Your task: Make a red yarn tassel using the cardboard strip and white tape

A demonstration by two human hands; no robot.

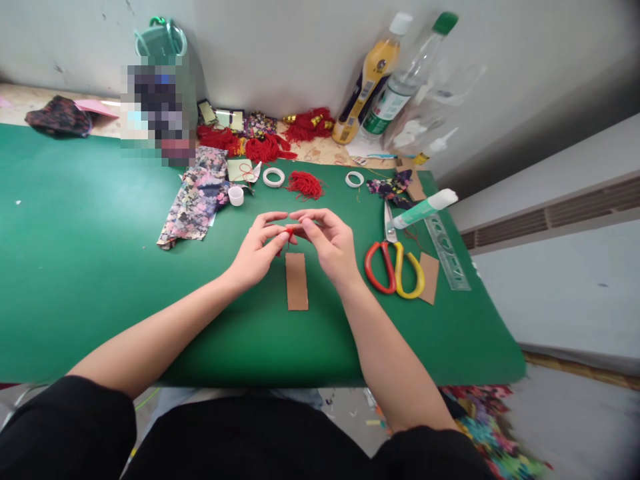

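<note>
two hands, left hand (257, 250) and right hand (327, 243), both pinching one red tassel (289, 231) above one cardboard strip (297, 281)

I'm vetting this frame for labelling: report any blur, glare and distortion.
Head view: even, soft light, no hard shadows; wide-angle bending at the edges warps the bottles; lower right corner smeared; a pixelated block upper left; hands and red thread fairly sharp.
</note>
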